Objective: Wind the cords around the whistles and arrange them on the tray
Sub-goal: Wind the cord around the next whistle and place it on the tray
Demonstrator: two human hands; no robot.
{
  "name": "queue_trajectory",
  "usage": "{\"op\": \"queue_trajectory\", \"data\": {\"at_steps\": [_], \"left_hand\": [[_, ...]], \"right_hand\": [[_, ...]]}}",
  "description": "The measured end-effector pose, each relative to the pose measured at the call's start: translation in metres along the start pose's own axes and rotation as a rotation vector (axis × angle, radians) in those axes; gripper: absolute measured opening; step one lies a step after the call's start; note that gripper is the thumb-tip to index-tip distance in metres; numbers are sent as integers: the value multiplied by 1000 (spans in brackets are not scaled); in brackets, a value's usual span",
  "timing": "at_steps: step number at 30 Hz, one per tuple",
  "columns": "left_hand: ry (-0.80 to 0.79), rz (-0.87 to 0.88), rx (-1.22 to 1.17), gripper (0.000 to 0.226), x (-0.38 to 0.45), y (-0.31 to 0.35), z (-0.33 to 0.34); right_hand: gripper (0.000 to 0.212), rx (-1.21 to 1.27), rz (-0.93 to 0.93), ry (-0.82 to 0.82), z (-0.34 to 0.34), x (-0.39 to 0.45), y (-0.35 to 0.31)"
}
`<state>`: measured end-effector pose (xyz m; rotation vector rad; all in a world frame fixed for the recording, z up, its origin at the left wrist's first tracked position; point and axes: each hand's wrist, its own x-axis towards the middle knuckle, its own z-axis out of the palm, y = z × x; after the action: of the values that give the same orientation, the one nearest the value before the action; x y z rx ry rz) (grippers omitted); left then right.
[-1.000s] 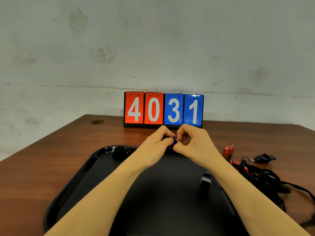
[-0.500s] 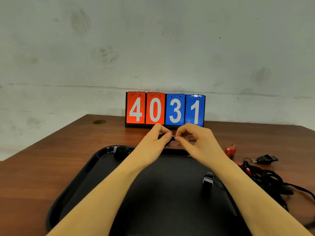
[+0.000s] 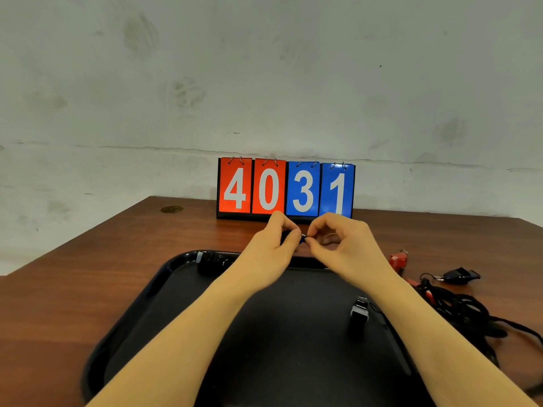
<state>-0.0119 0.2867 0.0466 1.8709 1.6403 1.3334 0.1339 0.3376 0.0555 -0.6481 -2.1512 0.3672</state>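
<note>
- The left hand (image 3: 269, 248) and right hand (image 3: 342, 245) met above the far rim of the tray (image 3: 141, 301), in front of the scoreboard (image 3: 285, 188).
- Left fingers (image 3: 289, 235) were curled and pinched a small dark whistle (image 3: 301, 238); only a blue-black sliver of it showed between the hands.
- Right thumb and forefinger were closed narrowly on the whistle's end at a small metal part; the other right fingers were curled.
- The black tray lay on the wooden counter (image 3: 88, 259).
- One wound whistle (image 3: 211, 261) lay in the tray's far left corner.
- A second wound whistle (image 3: 359, 312) lay on the tray's right side, beside the right forearm.
- On the counter right of the tray lay a red whistle (image 3: 398, 259), a black whistle (image 3: 461, 276) and a tangle of black cords (image 3: 464, 315).
</note>
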Motion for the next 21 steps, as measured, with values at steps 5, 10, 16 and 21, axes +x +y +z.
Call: {"op": "queue_trajectory", "data": {"at_steps": [5, 10, 16, 21], "left_hand": [[-59, 70, 34, 8, -2, -1, 0], [-128, 180, 99, 28, -4, 1, -1], [21, 280, 331, 29, -1, -3, -2], [5, 158, 211, 30, 0, -4, -1]], "right_hand": [[17, -26, -16, 11, 3, -2, 0], [20, -148, -129, 54, 4, -1, 4], [21, -88, -140, 53, 4, -1, 6], [22, -34, -138, 129, 6, 0, 8]]}}
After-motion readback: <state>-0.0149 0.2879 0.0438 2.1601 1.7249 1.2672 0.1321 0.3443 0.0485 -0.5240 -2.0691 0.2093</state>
